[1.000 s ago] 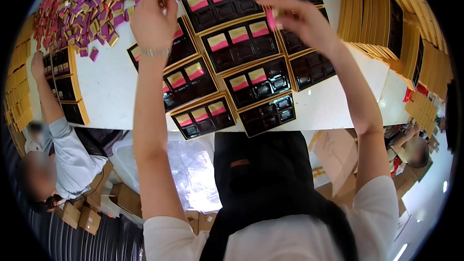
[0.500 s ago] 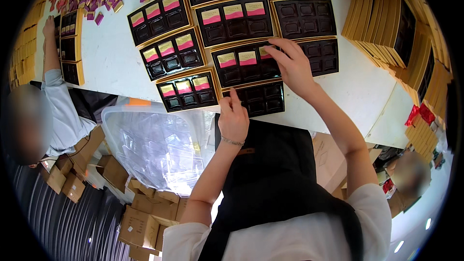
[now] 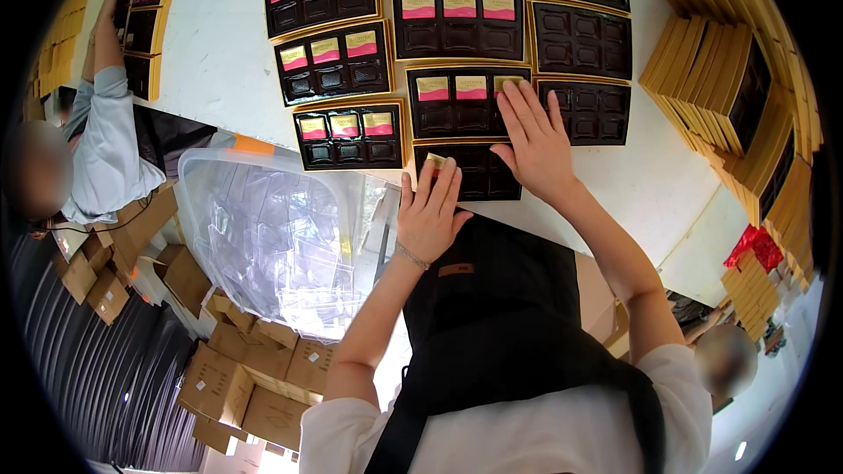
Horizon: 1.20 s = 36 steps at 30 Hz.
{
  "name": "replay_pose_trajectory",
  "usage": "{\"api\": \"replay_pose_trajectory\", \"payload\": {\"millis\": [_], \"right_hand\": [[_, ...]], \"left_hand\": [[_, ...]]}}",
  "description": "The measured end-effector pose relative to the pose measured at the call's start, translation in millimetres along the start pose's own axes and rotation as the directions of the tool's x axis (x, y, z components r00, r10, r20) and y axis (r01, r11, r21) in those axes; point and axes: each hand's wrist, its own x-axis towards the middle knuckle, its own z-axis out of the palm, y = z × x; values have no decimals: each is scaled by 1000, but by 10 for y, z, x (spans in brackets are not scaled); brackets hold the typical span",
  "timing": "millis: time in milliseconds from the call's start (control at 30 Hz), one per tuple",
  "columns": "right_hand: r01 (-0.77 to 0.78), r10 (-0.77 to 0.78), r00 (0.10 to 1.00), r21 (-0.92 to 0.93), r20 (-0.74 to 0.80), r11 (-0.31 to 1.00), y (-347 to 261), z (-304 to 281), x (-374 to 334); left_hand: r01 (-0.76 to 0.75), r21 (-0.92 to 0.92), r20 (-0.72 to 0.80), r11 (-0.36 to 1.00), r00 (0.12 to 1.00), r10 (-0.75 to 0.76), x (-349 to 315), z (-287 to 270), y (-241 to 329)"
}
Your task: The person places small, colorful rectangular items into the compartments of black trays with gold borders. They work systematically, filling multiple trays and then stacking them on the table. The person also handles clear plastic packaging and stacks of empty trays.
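Note:
My left hand (image 3: 426,221) lies with fingers stretched out at the nearest black six-cavity tray (image 3: 492,174). Its fingertips touch a gold-and-pink wrapped square (image 3: 436,161) in that tray's upper left cavity. My right hand (image 3: 540,151) is flat, fingers extended and thumb apart. Its fingertips rest by the third wrapped square (image 3: 507,84) of the tray just behind (image 3: 458,121), partly covering it. Two more wrapped squares, a left one (image 3: 433,89) and a middle one (image 3: 471,88), sit in that tray's upper row. Neither hand grips anything.
More trays stand in columns on the white table (image 3: 224,61). Stacked gold boxes (image 3: 702,79) line the right. A clear plastic bin (image 3: 263,246) of transparent pieces stands below the table's left edge, near cardboard boxes (image 3: 215,382). Another person's arm (image 3: 105,39) reaches in at far left.
A wrapped square now shows under my left fingertips in the nearest tray. My right hand has flattened from a pinch over the third square. The whole view has shifted slightly.

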Motion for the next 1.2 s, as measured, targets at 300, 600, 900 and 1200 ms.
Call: {"api": "replay_pose_trajectory", "payload": {"millis": [300,600,900,1200], "right_hand": [[-6,9,999,-45,51,999,-25,23,94],[45,-43,986,-8,160,999,-42,110,259],[101,-87,967,-45,240,994,30,-40,278],[166,-114,923,114,-367,979,334,-309,1627]], "left_hand": [[118,-3,36,993,992,-118,29,273,111],[105,-36,58,994,993,-103,68,138,65],[-62,-154,-429,986,903,-10,1801,-1070,-1117],[285,13,-393,959,883,-257,4412,-1186,-2008]]}}
